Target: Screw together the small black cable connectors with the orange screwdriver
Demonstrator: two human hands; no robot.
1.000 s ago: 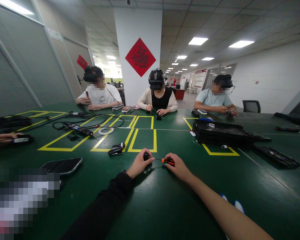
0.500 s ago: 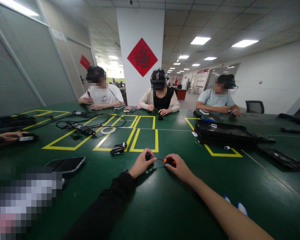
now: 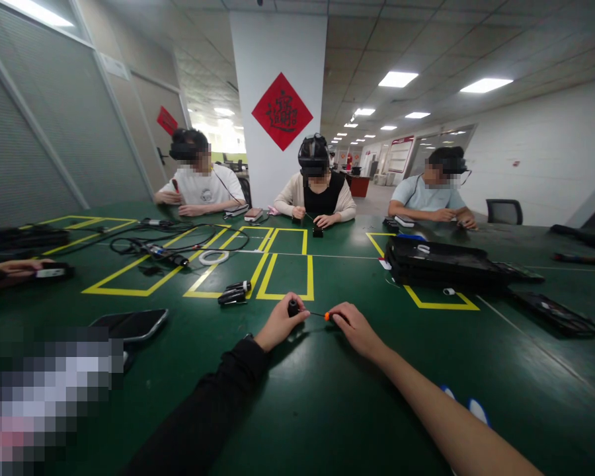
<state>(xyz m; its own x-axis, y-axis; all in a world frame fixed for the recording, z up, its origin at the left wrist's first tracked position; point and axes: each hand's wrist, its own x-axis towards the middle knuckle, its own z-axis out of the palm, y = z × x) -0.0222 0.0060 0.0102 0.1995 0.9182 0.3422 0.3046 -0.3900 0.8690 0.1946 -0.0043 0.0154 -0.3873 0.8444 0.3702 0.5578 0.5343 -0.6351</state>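
In the head view, my left hand [image 3: 278,324] is closed around a small black cylindrical part [image 3: 293,307], whose round end shows above the fingers. My right hand [image 3: 357,329] grips a screwdriver [image 3: 328,317] with an orange collar and a dark handle mostly covered by the fingers. Its thin shaft runs leftward to my left fingertips, and the tip is hidden there. Both hands are low over the green table [image 3: 297,403]. Beyond my left hand lie small black cylindrical pieces [image 3: 234,293].
A phone [image 3: 131,324] and black cables [image 3: 153,251] lie left, near a white cable coil [image 3: 214,257]. Stacked black trays [image 3: 436,261] stand right. Yellow tape rectangles [image 3: 311,277] mark the table. Three people sit opposite; another person's hand [image 3: 24,270] holds a black device at left.
My right fingers have shifted on the screwdriver handle, from curled around it to more stretched along it. My left hand stays put on the black part. The view has shifted slightly.
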